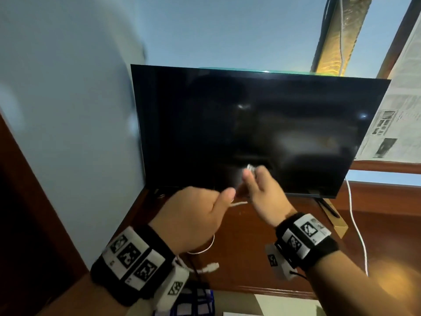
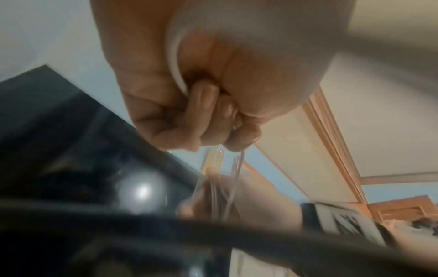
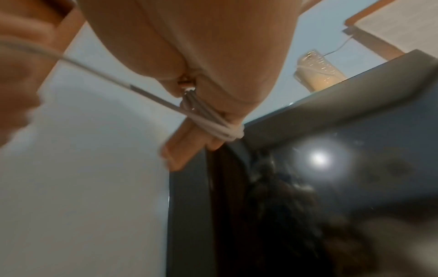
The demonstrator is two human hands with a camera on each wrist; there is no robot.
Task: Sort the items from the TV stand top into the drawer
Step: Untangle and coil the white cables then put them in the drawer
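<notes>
A thin white cable (image 1: 239, 203) runs between my two hands above the wooden TV stand top (image 1: 246, 254). My left hand (image 1: 218, 201) is a closed fist gripping the cable (image 2: 175, 65); a loop of slack and the plug end (image 1: 210, 267) hang below its wrist. My right hand (image 1: 252, 181) is raised in front of the TV screen. Several turns of the cable (image 3: 220, 129) are wound round its fingers (image 3: 187, 148), and the thumb presses the loops against them. No drawer is in view.
A dark TV (image 1: 250, 128) stands at the back of the stand against a blue wall. Another white cord (image 1: 355, 224) hangs down at the right, beside a cardboard box (image 1: 337, 226) by the TV foot. A blue-and-white checked item (image 1: 193, 302) lies below the stand's front edge.
</notes>
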